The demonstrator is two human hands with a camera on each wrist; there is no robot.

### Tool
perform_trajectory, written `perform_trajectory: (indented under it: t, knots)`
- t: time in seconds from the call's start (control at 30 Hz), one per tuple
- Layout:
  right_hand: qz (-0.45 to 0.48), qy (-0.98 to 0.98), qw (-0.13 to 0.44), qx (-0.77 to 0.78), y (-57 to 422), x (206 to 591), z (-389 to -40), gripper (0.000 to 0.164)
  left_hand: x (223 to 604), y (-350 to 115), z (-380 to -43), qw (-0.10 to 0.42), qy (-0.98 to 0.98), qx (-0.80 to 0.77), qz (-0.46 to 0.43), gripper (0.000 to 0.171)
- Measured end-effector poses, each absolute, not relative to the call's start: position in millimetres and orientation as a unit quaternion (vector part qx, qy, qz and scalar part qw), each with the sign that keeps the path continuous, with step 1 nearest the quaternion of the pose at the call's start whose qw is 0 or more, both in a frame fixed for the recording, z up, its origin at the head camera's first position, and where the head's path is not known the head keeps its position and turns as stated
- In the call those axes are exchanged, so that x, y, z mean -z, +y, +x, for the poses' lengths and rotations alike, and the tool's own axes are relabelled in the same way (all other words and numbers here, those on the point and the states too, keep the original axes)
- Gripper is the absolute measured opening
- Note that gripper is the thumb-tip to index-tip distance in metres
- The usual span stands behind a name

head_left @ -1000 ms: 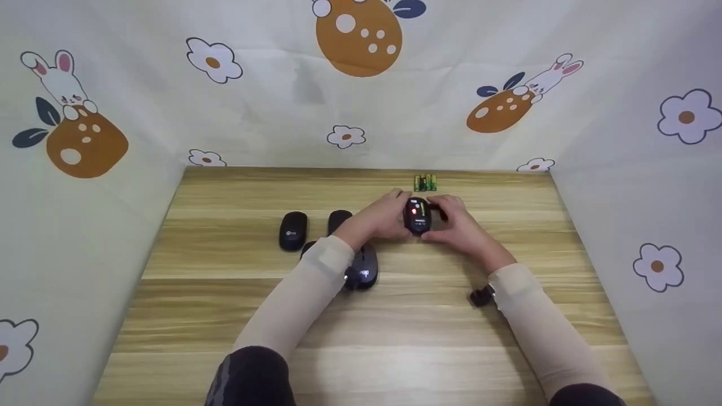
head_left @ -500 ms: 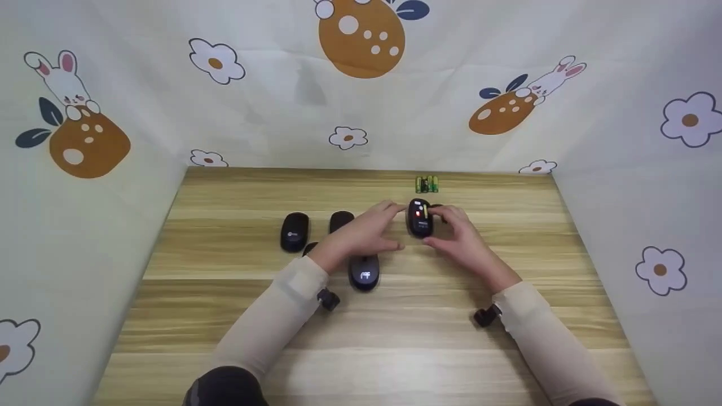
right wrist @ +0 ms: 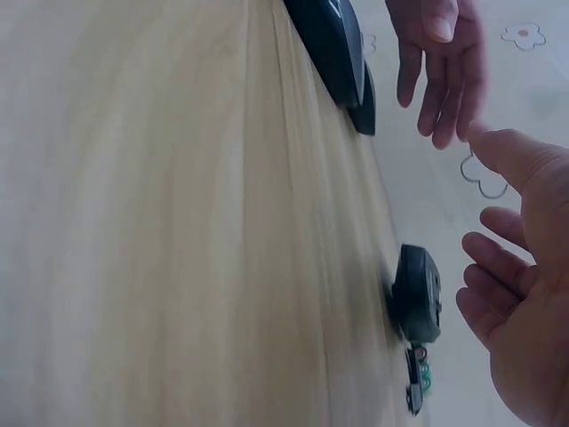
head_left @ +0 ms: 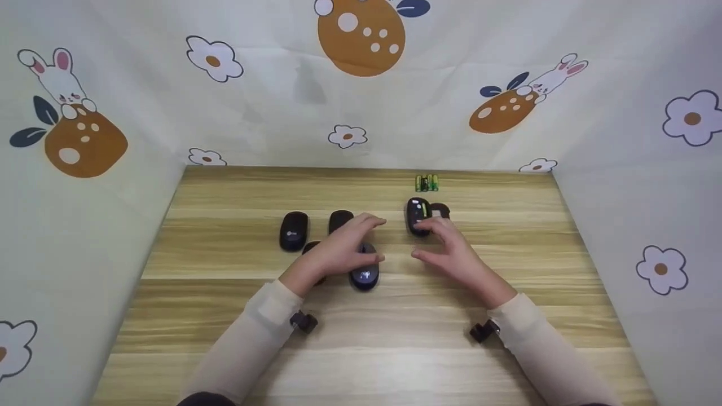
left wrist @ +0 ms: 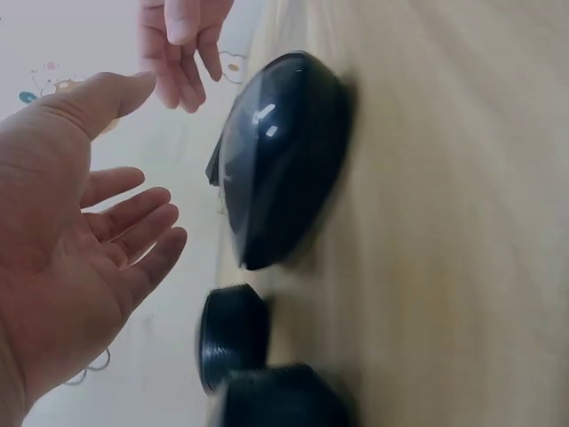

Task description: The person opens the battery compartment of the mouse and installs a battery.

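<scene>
A dark computer mouse (head_left: 418, 210) lies underside up toward the back of the table, a yellow-green battery in its slot. Its dark battery cover (head_left: 441, 210) lies against its right side. My right hand (head_left: 454, 248) is in front of both, fingers spread and relaxed, fingertips overlapping the mouse's near end in the head view. My left hand (head_left: 333, 251) hovers over a group of mice, holding nothing. Below its thumb is a glossy dark mouse (head_left: 365, 273), seen large in the left wrist view. Both palms face each other with a gap between.
Several green batteries (head_left: 427, 183) stand in a row near the back edge. Left of the hands are a black mouse (head_left: 294, 231), another black mouse (head_left: 340, 219), and one mostly hidden under the left wrist. A patterned cloth (head_left: 271, 113) encloses the wooden table (head_left: 395, 349).
Both hands have let go of the upturned mouse. The left hand has drawn back to the left and nearer; the right has slid nearer, uncovering the battery cover.
</scene>
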State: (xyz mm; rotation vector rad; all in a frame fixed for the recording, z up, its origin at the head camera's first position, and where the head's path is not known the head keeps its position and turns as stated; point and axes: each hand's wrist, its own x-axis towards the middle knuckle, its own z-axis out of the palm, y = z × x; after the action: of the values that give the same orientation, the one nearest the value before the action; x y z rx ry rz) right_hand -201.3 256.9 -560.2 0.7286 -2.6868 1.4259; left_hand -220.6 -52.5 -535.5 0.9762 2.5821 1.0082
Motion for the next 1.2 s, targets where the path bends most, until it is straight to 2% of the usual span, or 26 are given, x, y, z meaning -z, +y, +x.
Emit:
perform_trajectory:
  t: [0.43,0.7,0.87,1.2]
  knots:
    - [0.280,-0.854,-0.030,-0.437,230,562,-182,0.062,542,-82,-197,0.099,0.874,-0.362,0.308,0.078]
    - [0.296,-0.850,-0.031,-0.435,215,565,-177,0.050,547,-87,-183,0.102,0.893,-0.336,0.283,0.087]
    - [0.298,-0.855,-0.048,-0.423,206,565,-176,0.054,550,-86,-180,0.095,0.902,-0.320,0.274,0.093]
    - [0.309,-0.863,-0.079,-0.392,189,563,-173,0.072,553,-86,-176,0.098,0.906,-0.291,0.291,0.096]
